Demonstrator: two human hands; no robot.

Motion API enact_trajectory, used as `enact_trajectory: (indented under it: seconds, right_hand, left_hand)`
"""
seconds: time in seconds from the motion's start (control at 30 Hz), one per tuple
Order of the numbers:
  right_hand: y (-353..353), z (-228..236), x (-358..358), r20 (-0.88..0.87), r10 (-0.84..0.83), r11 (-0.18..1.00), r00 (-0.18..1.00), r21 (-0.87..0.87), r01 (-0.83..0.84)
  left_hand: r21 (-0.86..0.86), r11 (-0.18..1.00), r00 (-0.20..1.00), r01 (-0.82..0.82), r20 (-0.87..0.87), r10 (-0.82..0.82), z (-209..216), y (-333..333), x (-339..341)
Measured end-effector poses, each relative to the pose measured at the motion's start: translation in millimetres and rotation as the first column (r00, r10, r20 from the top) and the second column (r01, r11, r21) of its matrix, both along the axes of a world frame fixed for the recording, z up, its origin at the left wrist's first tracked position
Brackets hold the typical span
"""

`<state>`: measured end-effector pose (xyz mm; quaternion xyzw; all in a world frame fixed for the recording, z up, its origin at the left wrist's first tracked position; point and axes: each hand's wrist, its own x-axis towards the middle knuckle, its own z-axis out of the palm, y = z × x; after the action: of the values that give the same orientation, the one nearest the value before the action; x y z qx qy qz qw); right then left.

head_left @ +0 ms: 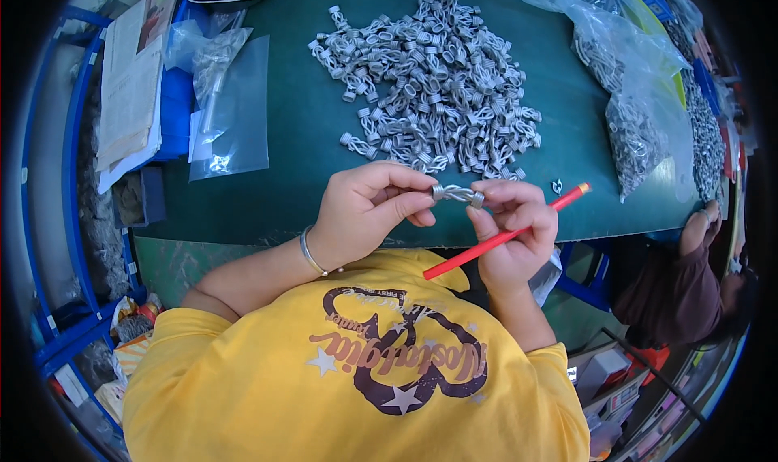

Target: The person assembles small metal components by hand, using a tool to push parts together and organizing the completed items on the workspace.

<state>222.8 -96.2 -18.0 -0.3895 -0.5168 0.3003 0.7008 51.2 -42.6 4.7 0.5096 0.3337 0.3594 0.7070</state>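
A silver twisted metal piece (456,193) with coiled ends is stretched level between my two hands, above the near edge of the green table. Thumb and fingers of my left hand (365,209) pinch its left end. My right hand (519,233) grips the right end and also carries a red rod (470,255), slim like a pencil with an orange-yellow tip, slanting up to the right across the palm. Just beyond my hands lies a large heap of similar silver metal pieces (454,81). One small separate metal bit (557,186) rests to the right of the heap.
Clear plastic bags (636,130) full of metal pieces lie along the right side of the green table (300,113). At left are a flat clear bag (235,121), papers (134,81) and a blue bin (176,109). Another person (677,292) sits at the right.
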Motion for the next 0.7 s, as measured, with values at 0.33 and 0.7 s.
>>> enact_trajectory:
  seconds: [0.33, 0.7]
  right_hand:
    - [-18, -2, 21, 0.563, -0.157, 0.987, 0.811, 0.112, 0.114]
    - [-13, -15, 57, 0.744, -0.357, 0.888, 0.564, 0.083, 0.453]
  left_hand:
    - [-0.742, 0.63, 0.944, 0.229, 0.328, 0.043, 1, -17, 6]
    - [-0.364, 0.931, 0.996, 0.032, 0.092, 0.002, -17, -33, 0]
